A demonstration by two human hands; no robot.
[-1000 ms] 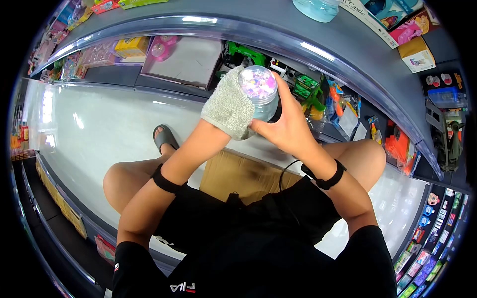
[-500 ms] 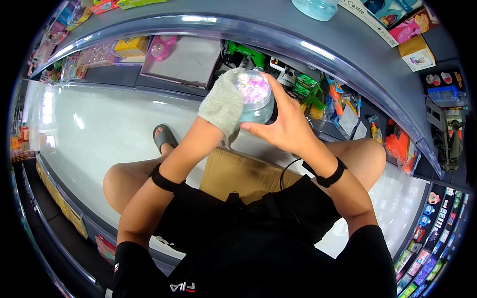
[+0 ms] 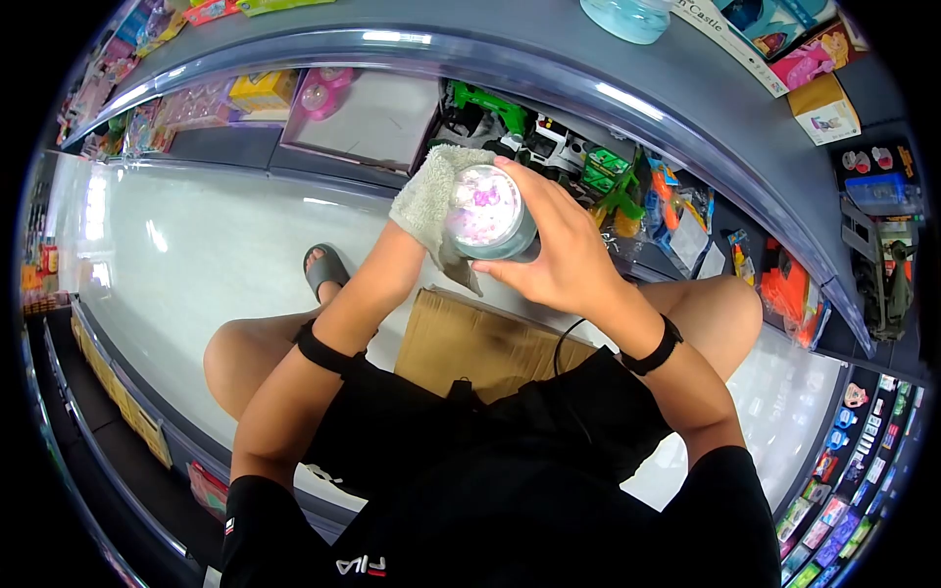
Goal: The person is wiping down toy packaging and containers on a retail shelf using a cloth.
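- At 6 o'clock from the jar, nearest the torso, a flattened cardboard sheet (image 3: pixel 490 343) lay on the floor between the knees.
- The left hand (image 3: pixel 408 245) was wrapped in a grey terry cloth (image 3: pixel 423 204), which touched the jar at 9 o'clock; how far the fingers beneath had closed could not be told.
- The right hand (image 3: pixel 569 250) had its grip curved to the jar's width, thumb at 6 o'clock, fingers round the far side at 1.
- The clear glitter-topped jar (image 3: pixel 487 206) was off the shelf, tilted, its top in place. The cloth lay on one side only, the right-hand side bare of it; how much had been gone over could not be judged.
- On the lower shelf, an open shallow box (image 3: pixel 377 122) sat at 10 o'clock, a green toy gun (image 3: pixel 490 104) at 12.
- Farther off, at 1 o'clock, a similar blue jar (image 3: pixel 629 20) stood on the upper shelf (image 3: pixel 529 29).
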